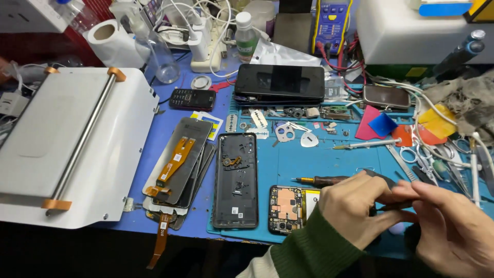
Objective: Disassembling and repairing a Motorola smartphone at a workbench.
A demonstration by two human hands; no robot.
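Observation:
My left hand (pixel 355 206), in a green sleeve, and my right hand (pixel 453 226) meet at the lower right, both pinching a thin dark tool (pixel 387 206) between the fingertips. Just left of my left hand lies an opened phone body (pixel 289 208) with its circuit board and battery exposed. A small screwdriver (pixel 319 180) rests on the blue work mat (pixel 288 159) right above it. A black phone back cover (pixel 236 180) lies inside up further left.
A stack of screens with orange flex cables (pixel 177 164) sits left of the mat. A white machine (pixel 72 144) fills the left side. A dark phone (pixel 280 82), a multimeter (pixel 329 23), scissors (pixel 419 157), plastic picks (pixel 381 126) and cables crowd the back and right.

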